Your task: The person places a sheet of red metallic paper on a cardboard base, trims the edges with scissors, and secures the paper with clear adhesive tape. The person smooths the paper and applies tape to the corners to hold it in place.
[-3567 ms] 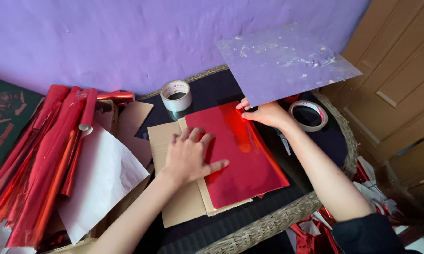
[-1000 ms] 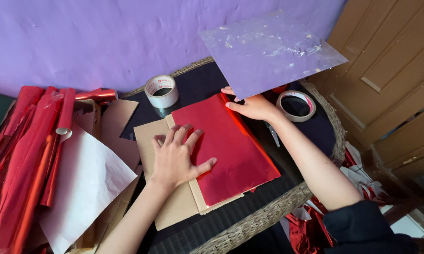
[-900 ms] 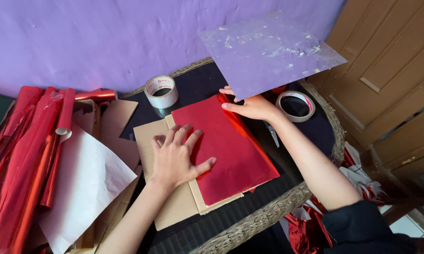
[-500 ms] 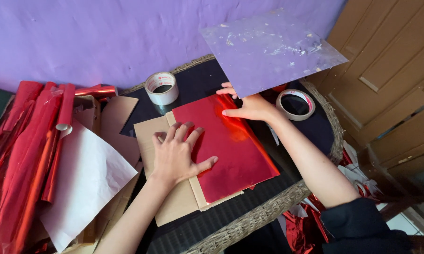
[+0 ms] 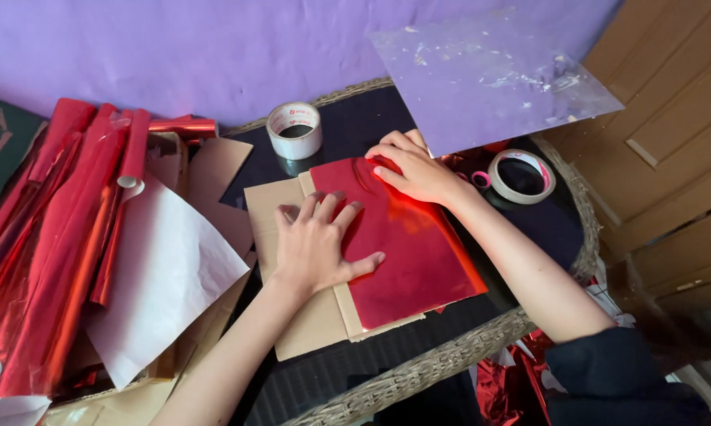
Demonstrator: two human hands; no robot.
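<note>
Head view, read from left to right: we see a pile of red foil rolls (image 5: 52,237) at the far left, with a white paper sheet (image 5: 162,276) lying over its right edge. Just right of that, a brown cardboard piece (image 5: 308,327) rests on the dark wicker-edged table (image 5: 426,371). Our left hand (image 5: 316,244) lies flat and open on it, fingers spread, palm on the cardboard and fingertips touching the left edge of the red foil sheet (image 5: 410,252); it grips nothing. Behind this hand stands a white tape roll (image 5: 294,130). The red foil sheet lies on the cardboard at the table's centre, covering the cardboard's right part. Our right hand (image 5: 414,170) presses down on the sheet's far corner with the fingers curled; whether the fingers pinch the foil edge or only press on it, we cannot tell. Further right lies a second tape roll (image 5: 521,175), and above it a clear plastic sheet (image 5: 489,75) lies against the purple backdrop (image 5: 174,55)
</note>
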